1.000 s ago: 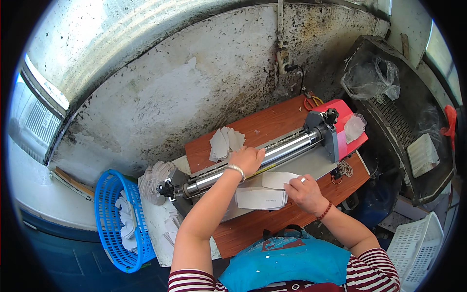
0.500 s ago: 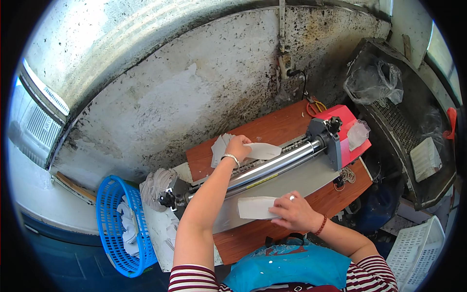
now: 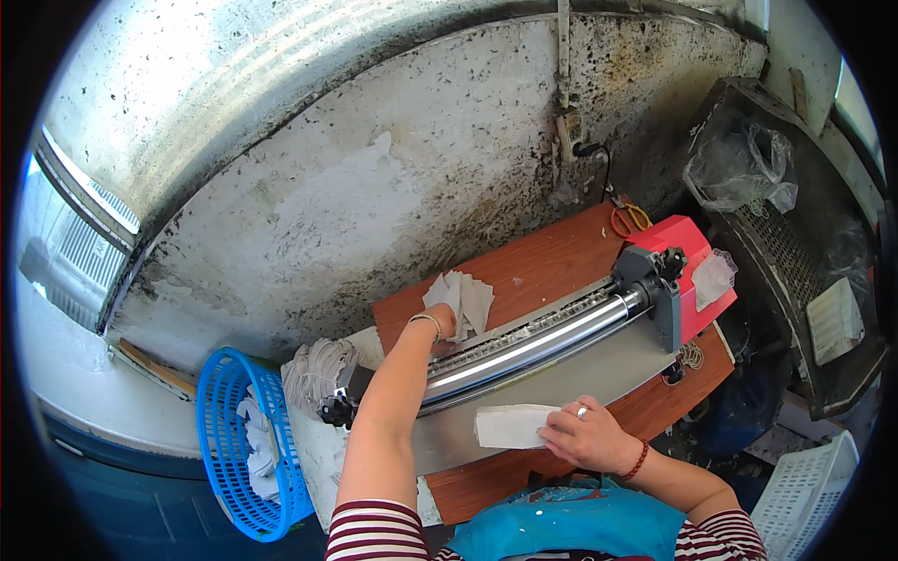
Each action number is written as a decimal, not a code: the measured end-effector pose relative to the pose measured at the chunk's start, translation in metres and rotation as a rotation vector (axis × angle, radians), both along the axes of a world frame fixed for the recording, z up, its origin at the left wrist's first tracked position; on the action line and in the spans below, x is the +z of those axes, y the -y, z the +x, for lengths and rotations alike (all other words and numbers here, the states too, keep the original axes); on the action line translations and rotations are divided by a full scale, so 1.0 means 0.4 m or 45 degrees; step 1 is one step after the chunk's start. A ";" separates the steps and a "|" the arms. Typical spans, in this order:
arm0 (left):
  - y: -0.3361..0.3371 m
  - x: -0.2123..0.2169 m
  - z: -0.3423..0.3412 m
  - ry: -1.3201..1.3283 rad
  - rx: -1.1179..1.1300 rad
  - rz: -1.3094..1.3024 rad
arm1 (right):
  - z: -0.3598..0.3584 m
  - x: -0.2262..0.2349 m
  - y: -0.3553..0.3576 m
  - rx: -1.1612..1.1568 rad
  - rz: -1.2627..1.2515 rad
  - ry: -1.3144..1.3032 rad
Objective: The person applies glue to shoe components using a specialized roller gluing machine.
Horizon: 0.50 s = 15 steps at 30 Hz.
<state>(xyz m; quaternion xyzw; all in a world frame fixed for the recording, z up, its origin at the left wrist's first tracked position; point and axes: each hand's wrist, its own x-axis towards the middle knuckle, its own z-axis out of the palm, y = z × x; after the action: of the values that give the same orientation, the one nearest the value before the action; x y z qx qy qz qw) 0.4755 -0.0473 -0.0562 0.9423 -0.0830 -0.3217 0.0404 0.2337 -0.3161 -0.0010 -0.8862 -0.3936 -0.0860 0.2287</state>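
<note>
A machine with a shiny metal roller (image 3: 543,341) and a red end housing (image 3: 697,294) stands on a reddish-brown board. My left hand (image 3: 443,323) reaches over the roller, its fingers hidden, beside a fanned pile of thin white pieces (image 3: 475,304) behind the machine. In front of the roller, my right hand (image 3: 591,436) grips the right end of a stack of flat white pieces (image 3: 510,427) above the steel plate (image 3: 454,435); whether they are paper or cloth I cannot tell.
At the left stands a blue plastic basket (image 3: 210,458) with white pieces in it, next to a bundle of whitish cord (image 3: 318,369). Orange-handled scissors (image 3: 629,220) lie at the board's far edge. On the right are a dark metal trough (image 3: 809,309) and a white crate (image 3: 809,496).
The single white piece by my left hand is no longer in sight. That hand has dropped lower behind the roller, to the pile's near side. My right hand still holds its stack.
</note>
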 end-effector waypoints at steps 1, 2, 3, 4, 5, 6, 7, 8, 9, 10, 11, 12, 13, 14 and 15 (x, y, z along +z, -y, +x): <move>-0.012 -0.056 0.018 -0.004 0.036 -0.033 | 0.000 0.003 0.000 0.012 -0.016 0.046; -0.020 -0.067 0.022 -0.006 0.038 -0.030 | 0.000 0.006 -0.003 0.030 -0.029 0.096; -0.029 -0.076 0.023 -0.005 0.069 -0.131 | -0.002 0.006 -0.004 0.032 -0.027 0.093; -0.038 -0.085 0.021 -0.003 0.101 -0.232 | -0.005 0.005 -0.005 0.045 -0.038 0.106; -0.035 -0.077 0.022 -0.005 0.098 -0.232 | -0.003 0.002 -0.004 0.052 -0.051 0.120; -0.031 -0.065 0.023 0.058 0.109 -0.234 | -0.005 -0.004 -0.005 0.050 -0.052 0.118; -0.029 -0.059 0.024 0.120 0.120 -0.236 | -0.010 -0.012 -0.008 0.059 -0.075 0.165; -0.034 -0.060 0.024 0.116 0.121 -0.238 | -0.014 -0.018 -0.012 0.071 -0.098 0.212; -0.042 -0.062 0.024 0.124 0.111 -0.255 | -0.014 -0.020 -0.015 0.072 -0.100 0.207; -0.050 -0.064 0.024 0.131 0.102 -0.271 | -0.012 -0.022 -0.019 0.069 -0.057 0.224; -0.045 -0.056 0.024 0.115 0.099 -0.275 | -0.009 -0.027 -0.020 0.061 -0.015 0.232; -0.032 -0.035 0.011 0.182 0.071 -0.344 | -0.010 -0.028 -0.019 0.053 -0.021 0.208; -0.025 -0.026 0.008 0.247 0.044 -0.413 | -0.003 -0.027 -0.019 0.028 0.020 0.187; -0.038 -0.027 -0.001 0.294 0.035 -0.483 | -0.005 -0.024 -0.025 0.014 0.067 0.166; -0.032 -0.015 -0.002 0.283 0.020 -0.534 | -0.005 -0.029 -0.031 -0.010 0.099 0.186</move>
<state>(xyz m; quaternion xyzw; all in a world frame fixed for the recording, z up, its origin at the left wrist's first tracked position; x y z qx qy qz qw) 0.4748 -0.0346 -0.0621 0.9435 -0.1447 -0.1915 0.2284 0.2316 -0.3037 -0.0127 -0.8696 -0.4021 -0.1666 0.2333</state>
